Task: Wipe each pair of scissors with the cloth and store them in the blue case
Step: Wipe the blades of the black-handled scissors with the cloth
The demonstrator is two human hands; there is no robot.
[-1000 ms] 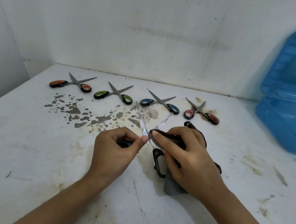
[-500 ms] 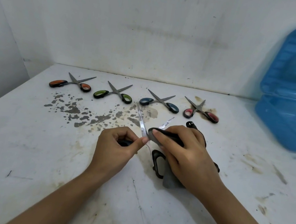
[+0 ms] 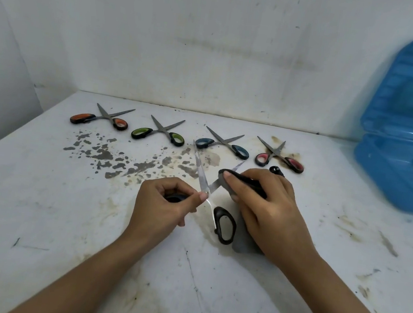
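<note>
We hold the black scissors (image 3: pixel 207 185) open near us, left hand (image 3: pixel 165 203) fingers curled round one handle, right hand (image 3: pixel 264 206) pinching the soft cloth (image 3: pixel 226 176) on a blade. Blades look hard and sharp, so handles seem safest

Nothing readable is showing anywhere in this view. No words, brand marks, numbers or signs are appearing on the scissors' handles or blades, on the blue case (image 3: pixel 410 136), on the cloth, on the desk (image 3: pixel 35 212) or on the wall behind it.
</note>
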